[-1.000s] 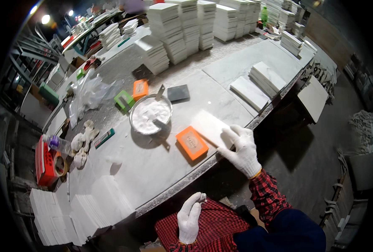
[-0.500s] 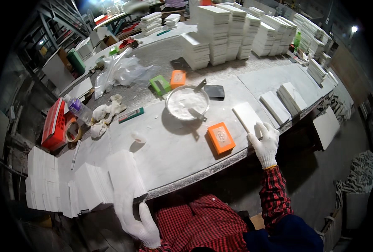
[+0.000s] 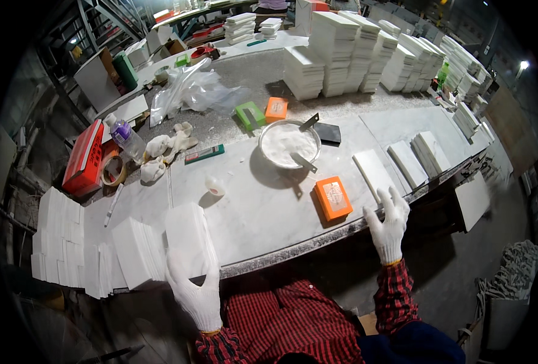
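My left hand (image 3: pixel 193 294), in a white knit glove, is at the near end of a stack of thin white sheets (image 3: pixel 187 227). Its thumb lies along the right side and its fingers on the left, clasping that end. A dark gap shows between thumb and fingers. My right hand (image 3: pixel 390 227), gloved too, has its fingers spread at the near end of a flat white marble-like tile (image 3: pixel 372 173). The fingertips touch or nearly touch the tile; nothing is gripped. Left of this hand lies an orange box (image 3: pixel 334 198).
A metal bowl of white powder (image 3: pixel 289 144) holds two scrapers. Around it are a green box (image 3: pixel 250 115), another orange box (image 3: pixel 276 110) and a dark block (image 3: pixel 328 134). Tall tile stacks (image 3: pixel 332 54) stand behind. At left are a bottle (image 3: pixel 126 138), crumpled gloves (image 3: pixel 169 145) and a tape roll (image 3: pixel 113 171).
The view has shifted slightly. My left thumb has come up against the right side of the stack of sheets. My right fingers have spread and drawn back a little from the tile.
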### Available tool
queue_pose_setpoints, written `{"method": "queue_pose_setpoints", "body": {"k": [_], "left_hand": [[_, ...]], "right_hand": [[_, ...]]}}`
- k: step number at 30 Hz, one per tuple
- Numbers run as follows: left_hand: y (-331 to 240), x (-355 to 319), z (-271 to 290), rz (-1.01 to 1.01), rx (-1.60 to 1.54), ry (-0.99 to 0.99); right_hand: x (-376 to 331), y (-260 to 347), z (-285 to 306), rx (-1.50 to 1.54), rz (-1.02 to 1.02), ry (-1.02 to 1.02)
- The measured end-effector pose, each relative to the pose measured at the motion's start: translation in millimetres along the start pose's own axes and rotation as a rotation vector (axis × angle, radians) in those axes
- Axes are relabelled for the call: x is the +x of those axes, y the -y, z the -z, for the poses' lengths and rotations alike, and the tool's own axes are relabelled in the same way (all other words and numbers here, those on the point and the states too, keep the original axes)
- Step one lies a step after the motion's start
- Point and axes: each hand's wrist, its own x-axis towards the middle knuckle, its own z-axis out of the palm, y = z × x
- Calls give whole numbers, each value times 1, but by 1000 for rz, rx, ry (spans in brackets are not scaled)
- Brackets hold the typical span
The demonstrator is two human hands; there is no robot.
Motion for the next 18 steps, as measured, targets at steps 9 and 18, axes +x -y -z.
{"method": "queue_pose_setpoints", "body": {"k": [9, 18], "left_hand": [[27, -1, 0, 40, -483, -29], [-39, -64, -13, -214, -514, 121]], "right_hand": [[-55, 94, 19, 663, 146, 307], [-59, 154, 8, 1602, -440, 747]]}}
